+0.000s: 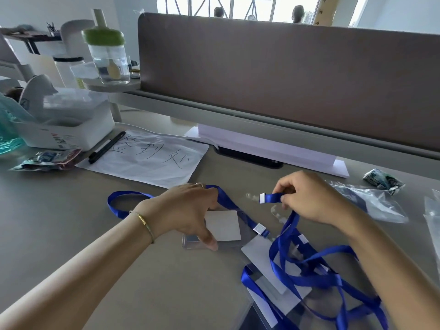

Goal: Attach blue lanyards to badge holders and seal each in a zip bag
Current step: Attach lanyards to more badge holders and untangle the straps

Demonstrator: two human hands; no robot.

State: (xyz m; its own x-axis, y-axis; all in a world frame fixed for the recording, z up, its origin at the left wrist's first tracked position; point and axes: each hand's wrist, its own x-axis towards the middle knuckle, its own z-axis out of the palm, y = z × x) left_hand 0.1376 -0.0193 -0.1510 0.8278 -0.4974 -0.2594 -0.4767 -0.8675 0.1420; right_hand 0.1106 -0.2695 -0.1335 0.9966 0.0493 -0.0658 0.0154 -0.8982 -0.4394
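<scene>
My left hand (190, 210) holds a clear badge holder with a white card (223, 226) flat on the desk, thumb on its near edge. A blue lanyard (119, 198) loops out from under that hand to the left. My right hand (307, 198) pinches the end of another blue lanyard (271, 198), whose clear plastic clip (252, 197) sticks out to the left above the desk. That strap drops into a tangle of several blue lanyards (316, 277) lying over more badge holders (271, 270) at the near right.
Clear zip bags (373, 201) lie at the right, with a small printed packet (383, 181) behind them. A paper sheet with handwriting (152, 158) and a black pen (107, 147) lie at the left, next to a white box (69, 125). A brown partition (285, 75) closes the back.
</scene>
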